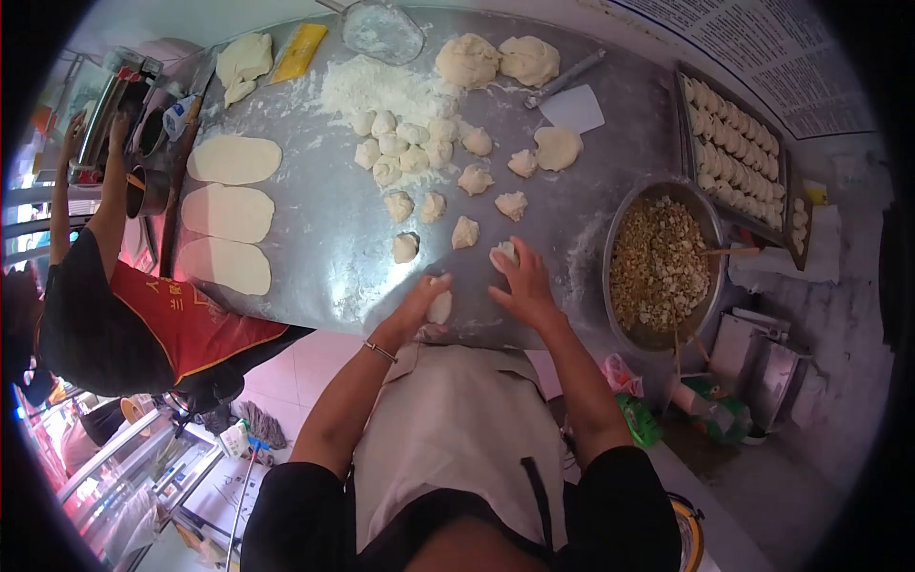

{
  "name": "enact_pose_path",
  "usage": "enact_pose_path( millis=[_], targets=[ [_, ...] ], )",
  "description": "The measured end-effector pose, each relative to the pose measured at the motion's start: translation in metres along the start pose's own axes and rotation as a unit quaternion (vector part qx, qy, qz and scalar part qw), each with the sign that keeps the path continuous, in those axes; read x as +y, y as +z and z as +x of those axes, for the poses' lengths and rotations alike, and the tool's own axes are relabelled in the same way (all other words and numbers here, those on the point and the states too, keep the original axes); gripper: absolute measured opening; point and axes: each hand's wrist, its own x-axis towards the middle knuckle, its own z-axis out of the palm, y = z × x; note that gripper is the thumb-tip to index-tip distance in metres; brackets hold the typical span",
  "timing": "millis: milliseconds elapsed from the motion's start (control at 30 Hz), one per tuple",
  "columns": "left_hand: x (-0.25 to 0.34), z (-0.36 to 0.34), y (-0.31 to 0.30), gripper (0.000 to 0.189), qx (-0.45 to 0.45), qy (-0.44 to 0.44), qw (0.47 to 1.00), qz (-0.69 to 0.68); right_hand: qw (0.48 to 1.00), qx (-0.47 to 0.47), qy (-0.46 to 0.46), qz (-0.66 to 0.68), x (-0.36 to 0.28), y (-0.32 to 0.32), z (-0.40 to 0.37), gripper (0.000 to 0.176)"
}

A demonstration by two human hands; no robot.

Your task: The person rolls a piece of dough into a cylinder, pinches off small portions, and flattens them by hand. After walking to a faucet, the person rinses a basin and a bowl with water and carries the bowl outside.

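My left hand (412, 310) is near the table's front edge, its fingers curled round a pale piece of dough (439, 306). To its right, my right hand (530, 292) has thumb and fingers about another dough piece (503, 252). Ahead of them several small dough lumps lie apart, among them one (406, 248) close to my left hand and one (465, 232) between the two hands. Farther back is a cluster of dough balls (412, 135) beside loose flour (367, 88). A flattened dough round (558, 149) lies right of the cluster.
A metal bowl of chopped filling (618, 310) stands at the right, behind it a tray of dumplings (688, 93). A white scraper (575, 109) and larger dough masses (467, 61) lie at the back. Flat dough sheets (229, 212) line the left, near a co-worker in red (191, 319).
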Motion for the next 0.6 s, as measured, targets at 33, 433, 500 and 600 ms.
enact_pose_path(
  millis=[33,433,500,600],
  targets=[
    [-0.002,0.005,-0.004,0.054,-0.026,0.012,0.999,-0.021,1.0,-0.01,-0.013,-0.009,-0.005,-0.002,0.001,0.062],
    [-0.01,-0.003,0.001,0.063,0.075,0.143,0.983,0.089,0.935,-0.125,0.014,0.333,-0.076,0.005,0.012,0.055],
    [-0.025,0.012,-0.003,0.062,0.116,0.268,0.935,0.202,0.954,-0.088,-0.019,0.286,-0.077,0.021,0.008,0.052],
    [-0.029,0.002,0.0,0.058,0.186,0.29,0.894,0.287,0.93,-0.084,-0.041,0.356,-0.074,0.037,0.002,0.05]
  ],
)
